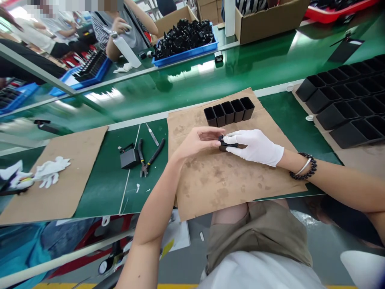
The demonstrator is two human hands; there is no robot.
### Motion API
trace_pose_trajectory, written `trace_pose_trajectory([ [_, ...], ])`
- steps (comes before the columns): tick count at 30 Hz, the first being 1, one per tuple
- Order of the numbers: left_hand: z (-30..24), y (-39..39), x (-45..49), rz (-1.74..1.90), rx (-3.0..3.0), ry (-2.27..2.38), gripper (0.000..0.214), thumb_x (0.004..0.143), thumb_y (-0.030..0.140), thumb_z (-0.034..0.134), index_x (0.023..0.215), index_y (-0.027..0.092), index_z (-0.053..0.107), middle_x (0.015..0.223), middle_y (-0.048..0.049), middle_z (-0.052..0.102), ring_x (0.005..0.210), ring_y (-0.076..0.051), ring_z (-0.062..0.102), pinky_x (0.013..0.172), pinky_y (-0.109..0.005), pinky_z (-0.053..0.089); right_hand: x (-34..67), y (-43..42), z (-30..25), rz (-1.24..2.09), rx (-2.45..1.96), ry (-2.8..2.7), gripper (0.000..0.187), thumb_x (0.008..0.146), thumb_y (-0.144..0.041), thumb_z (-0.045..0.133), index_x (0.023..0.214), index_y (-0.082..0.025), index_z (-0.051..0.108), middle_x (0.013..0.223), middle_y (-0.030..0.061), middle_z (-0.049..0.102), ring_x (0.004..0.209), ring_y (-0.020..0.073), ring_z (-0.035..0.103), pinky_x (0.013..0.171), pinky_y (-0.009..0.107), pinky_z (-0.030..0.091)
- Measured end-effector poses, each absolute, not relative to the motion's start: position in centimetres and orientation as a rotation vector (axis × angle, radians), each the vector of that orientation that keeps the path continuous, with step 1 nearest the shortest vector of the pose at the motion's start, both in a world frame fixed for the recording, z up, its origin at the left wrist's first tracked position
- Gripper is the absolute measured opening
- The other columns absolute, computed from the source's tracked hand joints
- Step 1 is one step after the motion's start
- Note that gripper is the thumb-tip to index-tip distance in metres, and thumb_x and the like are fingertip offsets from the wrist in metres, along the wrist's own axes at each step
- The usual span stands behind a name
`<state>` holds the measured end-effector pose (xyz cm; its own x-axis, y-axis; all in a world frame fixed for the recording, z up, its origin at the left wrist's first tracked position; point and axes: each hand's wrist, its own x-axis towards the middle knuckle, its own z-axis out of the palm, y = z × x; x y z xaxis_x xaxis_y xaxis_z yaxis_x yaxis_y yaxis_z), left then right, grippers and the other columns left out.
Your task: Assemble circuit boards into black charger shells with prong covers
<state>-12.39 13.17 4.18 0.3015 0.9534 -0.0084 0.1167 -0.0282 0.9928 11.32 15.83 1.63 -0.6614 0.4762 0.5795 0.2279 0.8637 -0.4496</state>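
Note:
Over a stained cardboard sheet [222,184], both hands meet at a small black plastic part [224,147]. My right hand [255,146], in a white glove, has its fingers closed round this part. Bare and coming from the left, my left hand [201,140] has its thumb and fingertips against the part's left end. Much of the part is hidden by fingers, so its exact kind does not show. Just behind the hands stands a short row of open black plastic boxes [229,112], side by side on the cardboard.
Left of the cardboard lie cutting pliers [146,162], tweezers [152,134] and a black box with a cable [129,158]. White gloves [52,170] rest farther left. Rows of black boxes [357,120] stand at right. Beyond the green belt [192,78] are a blue tray [186,52] of black parts and people.

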Motion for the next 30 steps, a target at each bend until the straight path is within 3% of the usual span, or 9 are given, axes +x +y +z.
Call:
trace_pose_trajectory([
  [5,5.1,13.4,-13.3,1.309,1.407,1.195,0.031,0.077,0.045,0.085,0.098,0.022,0.079,0.09,-0.0046,0.077,0.086,-0.017,0.073,0.084,-0.029,0.059,11.8,14.3,3.2,0.21,-0.589,-2.266,0.027,0.1,-0.03,0.059,0.122,-0.027,0.074,0.123,0.0045,0.076,0.101,0.024,0.076,0.08,0.033,0.062],
  [10,4.7,13.7,-13.5,1.515,1.34,1.27,0.019,0.079,0.036,0.08,0.09,0.022,0.076,0.083,-0.0007,0.072,0.076,-0.012,0.068,0.078,-0.025,0.057,11.0,14.2,1.9,0.222,-0.518,-2.527,0.026,0.1,-0.027,0.057,0.119,-0.021,0.074,0.107,0.0067,0.079,0.084,0.0221,0.075,0.067,0.031,0.057],
  [12,4.5,13.7,-13.4,1.512,1.318,1.283,0.016,0.079,0.034,0.078,0.089,0.021,0.075,0.082,-0.0003,0.071,0.075,-0.011,0.068,0.077,-0.025,0.056,11.0,14.4,1.8,0.239,-0.527,-2.532,0.026,0.099,-0.028,0.058,0.12,-0.023,0.074,0.11,0.0056,0.079,0.087,0.0212,0.075,0.07,0.03,0.057],
  [16,4.4,13.5,-13.1,1.477,1.379,1.275,0.016,0.081,0.034,0.077,0.091,0.023,0.075,0.083,-0.0008,0.072,0.078,-0.013,0.068,0.08,-0.027,0.057,11.2,14.3,2.1,0.218,-0.583,-2.4,0.029,0.101,-0.029,0.056,0.124,-0.023,0.073,0.119,0.007,0.076,0.097,0.0227,0.075,0.076,0.031,0.057],
  [20,4.5,13.2,-12.8,1.327,1.441,1.234,0.02,0.081,0.039,0.078,0.094,0.024,0.076,0.089,-0.0029,0.074,0.084,-0.016,0.07,0.08,-0.028,0.057,10.9,14.5,1.3,0.333,-0.565,-2.479,0.028,0.1,-0.028,0.057,0.122,-0.022,0.073,0.1,0.0062,0.077,0.082,0.0217,0.073,0.071,0.032,0.057],
  [24,4.5,13.2,-13.0,0.893,1.465,1.074,0.038,0.072,0.04,0.088,0.103,0.021,0.078,0.109,-0.0089,0.077,0.096,-0.021,0.072,0.083,-0.031,0.059,10.7,14.6,0.5,0.329,-0.566,-2.443,0.027,0.1,-0.028,0.057,0.121,-0.022,0.073,0.11,0.008,0.077,0.09,0.0222,0.075,0.076,0.032,0.058],
  [30,4.9,12.9,-13.0,0.745,1.469,1.002,0.043,0.065,0.036,0.095,0.1,0.017,0.078,0.108,-0.0114,0.077,0.09,-0.022,0.075,0.084,-0.034,0.064,10.9,14.6,0.3,0.425,-0.562,-2.392,0.027,0.099,-0.031,0.059,0.12,-0.021,0.072,0.119,0.0075,0.077,0.102,0.025,0.077,0.085,0.036,0.062],
])
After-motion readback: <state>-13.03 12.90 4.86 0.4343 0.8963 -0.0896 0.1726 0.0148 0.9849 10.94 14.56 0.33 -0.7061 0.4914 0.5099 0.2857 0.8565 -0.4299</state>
